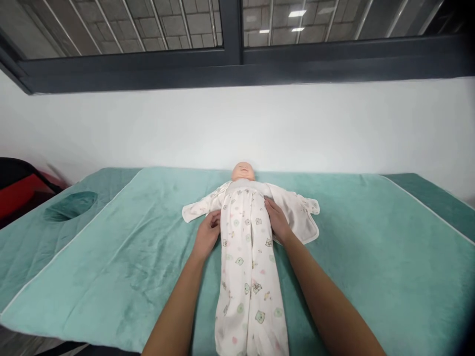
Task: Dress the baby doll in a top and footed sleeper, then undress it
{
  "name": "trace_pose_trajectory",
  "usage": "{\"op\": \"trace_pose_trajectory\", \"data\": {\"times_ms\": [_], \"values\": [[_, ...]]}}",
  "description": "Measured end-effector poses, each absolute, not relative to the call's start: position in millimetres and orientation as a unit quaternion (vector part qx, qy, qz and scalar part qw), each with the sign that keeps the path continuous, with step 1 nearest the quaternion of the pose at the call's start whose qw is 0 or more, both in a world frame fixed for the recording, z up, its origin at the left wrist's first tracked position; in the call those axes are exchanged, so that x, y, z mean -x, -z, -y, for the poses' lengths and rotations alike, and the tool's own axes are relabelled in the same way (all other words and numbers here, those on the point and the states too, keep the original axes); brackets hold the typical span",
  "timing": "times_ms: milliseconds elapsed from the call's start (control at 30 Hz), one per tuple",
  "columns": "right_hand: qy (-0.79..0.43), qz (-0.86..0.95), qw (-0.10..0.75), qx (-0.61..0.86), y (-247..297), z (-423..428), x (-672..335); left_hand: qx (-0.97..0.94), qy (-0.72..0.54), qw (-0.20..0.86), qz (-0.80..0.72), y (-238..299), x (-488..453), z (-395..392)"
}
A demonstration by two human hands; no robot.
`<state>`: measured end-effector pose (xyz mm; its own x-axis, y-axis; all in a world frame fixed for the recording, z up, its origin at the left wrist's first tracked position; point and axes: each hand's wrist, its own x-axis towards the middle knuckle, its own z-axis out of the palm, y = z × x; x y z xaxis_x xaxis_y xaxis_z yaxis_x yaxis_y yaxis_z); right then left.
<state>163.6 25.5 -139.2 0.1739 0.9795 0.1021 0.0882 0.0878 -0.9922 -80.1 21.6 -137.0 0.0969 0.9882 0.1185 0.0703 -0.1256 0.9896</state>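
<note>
A baby doll point(243, 171) lies on its back, its bald head toward the wall. It wears a white baby jacket point(297, 210) with the sleeves spread to both sides; the right front panel is folded outward. White baby pants point(239, 277) with small animal prints cover its body from the chest down and stretch toward me. At the left edge of the pants, near the waist, my left hand point(208, 231) is closed with curled fingers, the tips partly hidden by the cloth. My right hand point(276, 220) grips the opposite edge beside the jacket panel, its thumb out of sight.
Under the doll is a green padded massage bed point(122, 267) with a face hole point(70, 205) at the left. A white wall point(237, 128) and a dark window frame point(148, 71) stand behind it. A red and black item point(25, 190) is at the far left.
</note>
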Motion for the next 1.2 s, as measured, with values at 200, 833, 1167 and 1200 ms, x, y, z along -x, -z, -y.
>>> {"op": "trace_pose_trajectory", "data": {"times_ms": [200, 833, 1167, 1200], "values": [[-0.330, 0.575, 0.513, 0.546, 134.2, -19.3, -170.2, -0.657, -0.437, 0.288, -0.543, 138.2, 77.0, -16.7], [-0.160, 0.763, 0.343, 0.525, 134.7, 19.8, -176.4, -0.823, -0.278, 0.036, -0.493, 141.1, 80.6, 19.4], [-0.157, 0.674, 0.377, 0.616, 141.2, 38.2, -149.1, -0.834, -0.298, 0.027, -0.464, 147.5, 79.4, 19.9], [-0.158, 0.666, 0.381, 0.621, 141.9, 36.4, -148.9, -0.837, -0.294, 0.016, -0.462, 147.0, 78.6, 20.7]]}}
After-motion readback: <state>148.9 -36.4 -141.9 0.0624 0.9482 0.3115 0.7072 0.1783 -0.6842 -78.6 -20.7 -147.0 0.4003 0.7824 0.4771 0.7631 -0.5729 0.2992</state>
